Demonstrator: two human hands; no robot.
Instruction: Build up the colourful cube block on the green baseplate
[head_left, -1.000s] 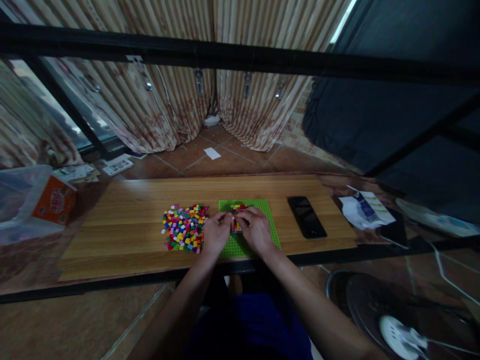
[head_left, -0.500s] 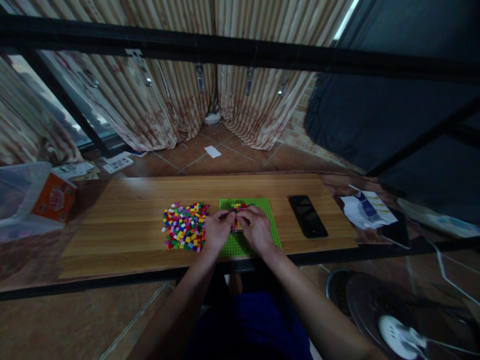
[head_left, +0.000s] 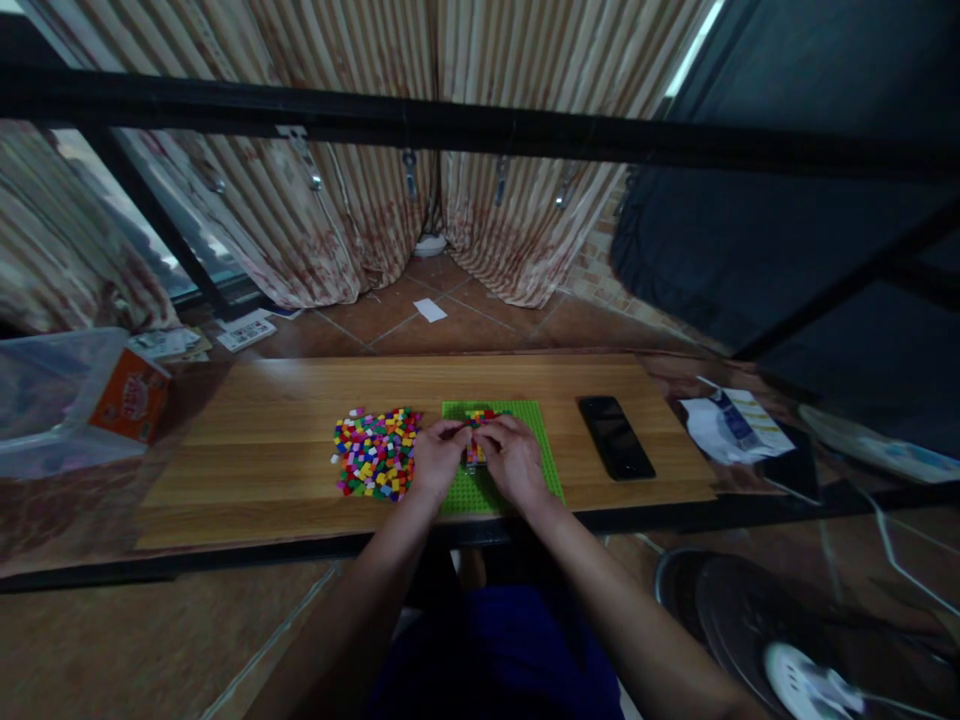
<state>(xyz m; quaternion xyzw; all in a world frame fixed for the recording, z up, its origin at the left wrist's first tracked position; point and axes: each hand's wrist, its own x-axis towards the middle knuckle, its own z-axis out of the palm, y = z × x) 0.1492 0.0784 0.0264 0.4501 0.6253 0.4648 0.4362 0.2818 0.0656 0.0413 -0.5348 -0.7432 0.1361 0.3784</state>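
Both hands meet over a green studded baseplate (head_left: 540, 430) near the table's front edge. My left hand (head_left: 437, 458) has its fingers pinched together at the left side of a small build of coloured bricks (head_left: 475, 456). From the right, my right hand (head_left: 514, 458) closes in the same way, its fingertips almost touching the left ones. Whatever lies between the fingertips is too small to make out, and the hands hide part of the build. Just left of my left hand spreads a pile of small multicoloured bricks (head_left: 375, 450).
A black phone (head_left: 616, 437) lies on the wooden tabletop (head_left: 247, 440), right of the baseplate. A clear plastic bin (head_left: 60, 400) with an orange label stands at far left. Crumpled packaging (head_left: 731, 425) is at right. A dark metal bar (head_left: 480, 125) crosses ahead; a fan (head_left: 757, 620) sits low right.
The camera view has shifted slightly, so the scene sits a little lower and further right. Both hands stay at the brick build with only tiny finger movement.
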